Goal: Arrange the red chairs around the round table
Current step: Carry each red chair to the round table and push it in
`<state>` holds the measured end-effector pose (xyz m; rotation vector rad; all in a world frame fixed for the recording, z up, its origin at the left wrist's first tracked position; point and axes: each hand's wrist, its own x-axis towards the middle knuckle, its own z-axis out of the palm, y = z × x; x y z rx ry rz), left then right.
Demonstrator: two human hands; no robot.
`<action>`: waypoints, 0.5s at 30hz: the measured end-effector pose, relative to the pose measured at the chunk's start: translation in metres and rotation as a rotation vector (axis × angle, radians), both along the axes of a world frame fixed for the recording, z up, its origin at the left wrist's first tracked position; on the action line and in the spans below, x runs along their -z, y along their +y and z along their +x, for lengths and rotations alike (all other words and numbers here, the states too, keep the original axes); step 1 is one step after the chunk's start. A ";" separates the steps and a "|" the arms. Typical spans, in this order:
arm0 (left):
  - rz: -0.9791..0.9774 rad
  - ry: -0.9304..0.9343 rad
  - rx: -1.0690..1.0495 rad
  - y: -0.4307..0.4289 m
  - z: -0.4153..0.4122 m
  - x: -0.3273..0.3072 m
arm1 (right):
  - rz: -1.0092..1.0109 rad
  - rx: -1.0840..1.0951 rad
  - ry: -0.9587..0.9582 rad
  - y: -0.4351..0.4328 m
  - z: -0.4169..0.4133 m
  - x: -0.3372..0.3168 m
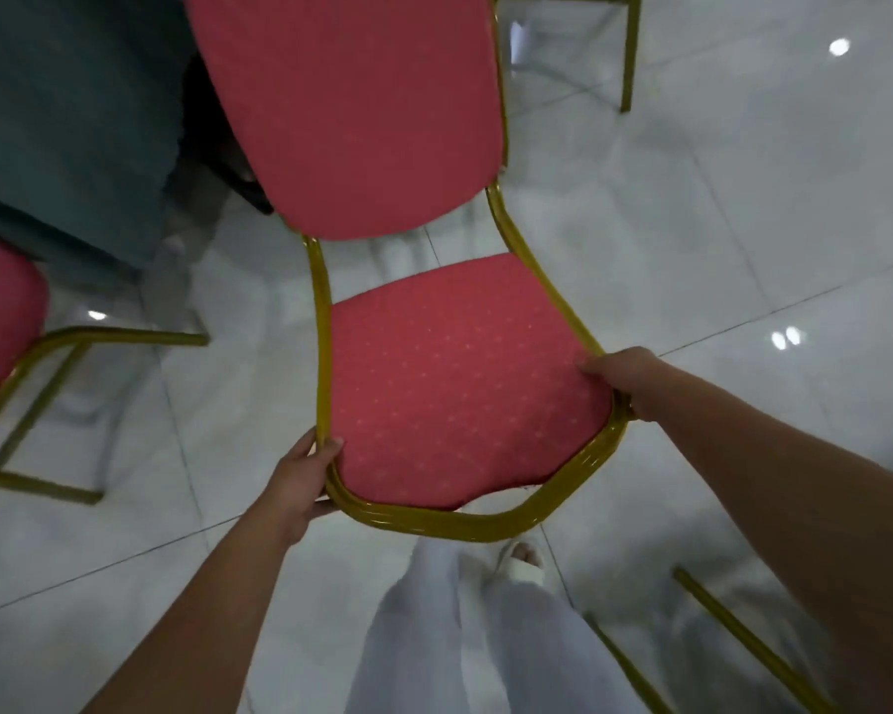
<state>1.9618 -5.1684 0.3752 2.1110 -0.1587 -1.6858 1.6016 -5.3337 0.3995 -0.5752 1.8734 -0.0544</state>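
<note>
A red padded chair [449, 383] with a gold metal frame fills the middle of the view, its backrest pointing away from me toward the table. My left hand [300, 481] grips the frame at the seat's front left corner. My right hand [625, 378] grips the frame at the seat's right edge, thumb on the cushion. The table [68, 121], draped in a teal cloth, stands at the upper left. A second red chair [1, 322] sits at the left edge beside the table.
Glossy white floor tiles [743, 224] lie all around. Gold legs of another chair [627, 54] show at the top right. More gold frame bars [743, 641] lie at the lower right. My legs and a sandalled foot [524, 559] are below the chair.
</note>
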 end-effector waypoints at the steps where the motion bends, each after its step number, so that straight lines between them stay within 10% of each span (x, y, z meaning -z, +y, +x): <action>1: 0.007 0.012 -0.009 0.000 0.003 -0.036 | 0.021 -0.032 0.023 -0.002 0.000 -0.035; 9: -0.168 0.130 -0.074 -0.038 0.031 -0.233 | -0.072 -0.049 0.044 -0.048 0.018 -0.244; 15: -0.338 0.118 -0.159 -0.080 0.041 -0.287 | -0.521 -0.091 -0.044 -0.069 0.042 -0.319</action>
